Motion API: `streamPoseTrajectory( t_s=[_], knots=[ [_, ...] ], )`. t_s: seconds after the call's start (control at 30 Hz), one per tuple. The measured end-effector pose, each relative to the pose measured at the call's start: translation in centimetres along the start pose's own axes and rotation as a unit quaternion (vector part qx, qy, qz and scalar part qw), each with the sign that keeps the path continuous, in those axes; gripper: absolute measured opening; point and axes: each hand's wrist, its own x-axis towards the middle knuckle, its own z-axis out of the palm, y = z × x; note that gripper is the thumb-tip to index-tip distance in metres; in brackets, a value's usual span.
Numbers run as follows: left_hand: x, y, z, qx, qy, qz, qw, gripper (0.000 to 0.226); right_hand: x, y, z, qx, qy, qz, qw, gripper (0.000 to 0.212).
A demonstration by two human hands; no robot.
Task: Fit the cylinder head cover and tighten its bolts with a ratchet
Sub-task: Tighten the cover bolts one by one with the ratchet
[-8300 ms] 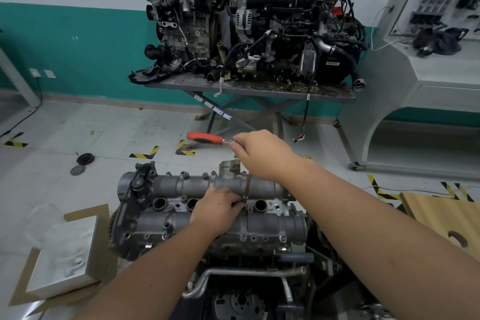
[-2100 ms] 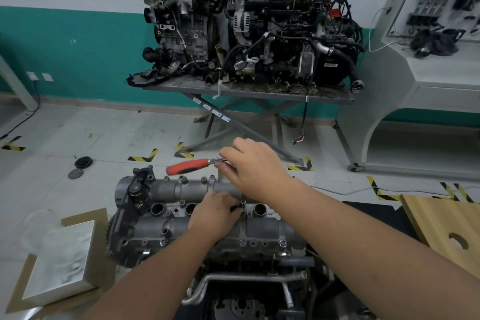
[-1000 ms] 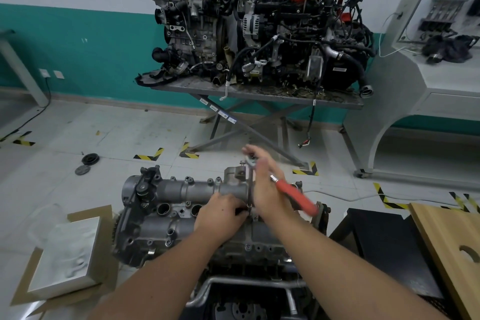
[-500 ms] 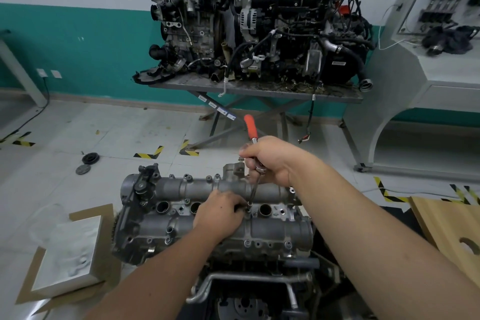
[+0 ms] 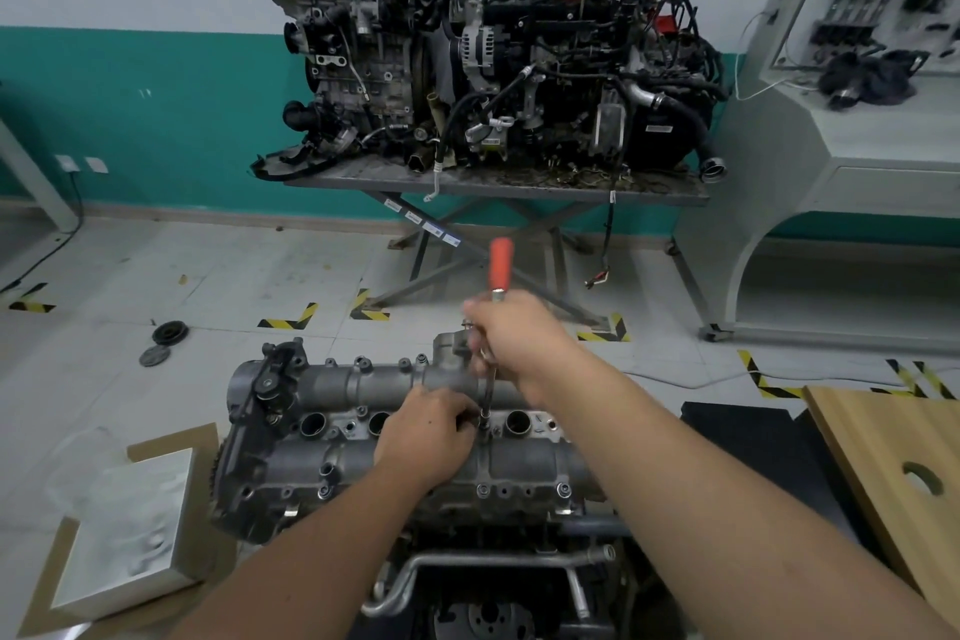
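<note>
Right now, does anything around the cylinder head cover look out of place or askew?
Nothing on the cylinder head cover itself stands out. It sits level, the ratchet upright on a centre bolt. Odd only: two round black parts lying loose on the floor to the left.

Cover on, my ratchet upright

The grey metal cover [image 5: 395,437] lies flat across the engine; my red-handled ratchet [image 5: 500,270] stands on a bolt at its middle.
</note>
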Motion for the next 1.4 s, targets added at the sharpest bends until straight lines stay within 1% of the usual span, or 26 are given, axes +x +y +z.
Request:
streamPoseTrajectory(
  t_s=[0.03, 0.07, 0.1, 0.13, 0.2, 0.27, 0.3, 0.33, 0.37, 0.4, 0.47, 0.5, 0.53, 0.6, 0.67, 0.73, 0.83, 0.9, 0.97, 1.03, 1.1, 1.13, 1.17, 1.23, 1.3, 1.4],
  knots=[
    [0.0, 0.0, 0.0, -0.005, 0.004, -0.003, 1.000, 0.030, -0.2, -0.5, -0.3, -0.121, -0.059, -0.007, 0.991, 0.003],
    [-0.1, 0.0, -0.1, -0.010, 0.004, -0.007, 1.000, 0.029, -0.4, -1.2, -0.6, -0.237, -0.105, -0.020, 0.966, 0.004],
    [0.0, 0.0, -0.1, -0.013, 0.002, -0.009, 1.000, 0.029, -0.7, -1.9, -0.8, -0.345, -0.132, -0.038, 0.929, 0.006],
    [0.0, 0.0, -0.1, -0.014, -0.001, -0.009, 1.000, 0.029, -0.8, -2.5, -0.8, -0.445, -0.144, -0.064, 0.882, 0.009],
    [0.0, 0.1, -0.1, -0.007, -0.002, -0.006, 1.000, 0.029, -1.0, -3.4, -0.4, -0.609, -0.132, -0.138, 0.770, 0.011],
    [-0.1, 0.1, 0.0, -0.003, -0.001, -0.004, 1.000, 0.030, -1.1, -3.4, 0.1, -0.700, -0.089, -0.223, 0.672, 0.017],
    [-0.1, 0.2, -0.1, -0.003, -0.002, -0.005, 1.000, 0.031, -1.1, -3.2, 0.4, -0.711, -0.077, -0.261, 0.648, 0.019],
    [-0.1, 0.2, -0.1, -0.003, -0.003, -0.006, 1.000, 0.032, -1.0, -2.8, 0.7, -0.702, -0.080, -0.284, 0.648, 0.020],
    [-0.2, 0.2, -0.1, -0.003, -0.003, -0.005, 1.000, 0.031, -0.9, -2.5, 0.8, -0.679, -0.095, -0.284, 0.671, 0.020],
    [-0.2, 0.2, -0.1, -0.002, -0.001, -0.001, 1.000, 0.030, -0.8, -2.3, 0.9, -0.632, -0.109, -0.261, 0.721, 0.021],
    [-0.2, 0.2, 0.0, -0.001, 0.009, 0.004, 1.000, 0.026, -0.6, -2.1, 1.0, -0.472, -0.139, -0.159, 0.856, 0.020],
    [-0.3, 0.3, -0.1, -0.002, 0.012, 0.003, 1.000, 0.025, -0.5, -1.8, 1.2, -0.380, -0.144, -0.113, 0.907, 0.019],
    [-0.2, 0.3, -0.1, -0.002, 0.011, 0.002, 1.000, 0.025, -0.3, -1.4, 1.5, -0.297, -0.127, -0.086, 0.942, 0.019],
    [-0.2, 0.3, -0.2, -0.004, 0.006, 0.003, 1.000, 0.027, 0.4, -0.5, 2.5, -0.126, -0.036, -0.049, 0.990, 0.017],
    [-0.2, 0.3, -0.2, -0.013, 0.010, 0.003, 1.000, 0.027, 1.1, 0.2, 3.1, 0.021, 0.067, -0.016, 0.997, 0.014],
    [-0.3, 0.2, -0.1, -0.014, 0.015, 0.004, 1.000, 0.028, 1.6, 0.5, 3.1, 0.115, 0.139, -0.012, 0.984, 0.012],
    [-0.2, 0.1, 0.1, -0.004, 0.005, 0.004, 1.000, 0.034, 2.0, 0.2, 2.0, 0.188, 0.177, -0.018, 0.966, 0.015],
    [0.0, 0.0, 0.2, 0.001, 0.002, 0.002, 1.000, 0.034, 1.8, 0.0, 1.2, 0.152, 0.139, -0.018, 0.978, 0.015],
    [0.0, 0.0, 0.3, -0.002, 0.007, 0.000, 1.000, 0.033, 1.6, -0.5, 0.2, -0.004, 0.051, -0.031, 0.998, 0.014],
    [0.0, -0.1, 0.4, -0.004, 0.014, 0.001, 1.000, 0.030, 1.3, -1.1, -0.7, -0.167, -0.064, -0.046, 0.983, 0.015],
    [0.0, -0.1, 0.4, -0.001, 0.017, 0.003, 1.000, 0.028, 1.2, -1.4, -1.1, -0.225, -0.146, -0.042, 0.963, 0.016],
    [0.1, -0.1, 0.4, -0.001, 0.018, 0.004, 1.000, 0.028, 1.2, -1.3, -1.1, -0.205, -0.166, -0.033, 0.964, 0.019],
    [0.1, -0.1, 0.4, -0.002, 0.018, 0.004, 1.000, 0.028, 1.3, -1.0, -1.2, -0.156, -0.176, -0.017, 0.972, 0.025],
    [0.0, -0.2, 0.4, -0.002, 0.017, 0.004, 1.000, 0.031, 1.3, -0.2, -1.1, -0.018, -0.183, 0.015, 0.983, 0.032],
    [0.0, -0.1, 0.4, -0.001, 0.020, 0.003, 1.000, 0.032, 1.5, 0.5, -1.1, 0.076, -0.187, 0.021, 0.979, 0.042],
    [0.0, 0.0, 0.4, 0.004, 0.020, 0.002, 1.000, 0.034, 1.8, 1.0, -1.0, 0.121, -0.202, 0.005, 0.972, 0.051]
  ],
)
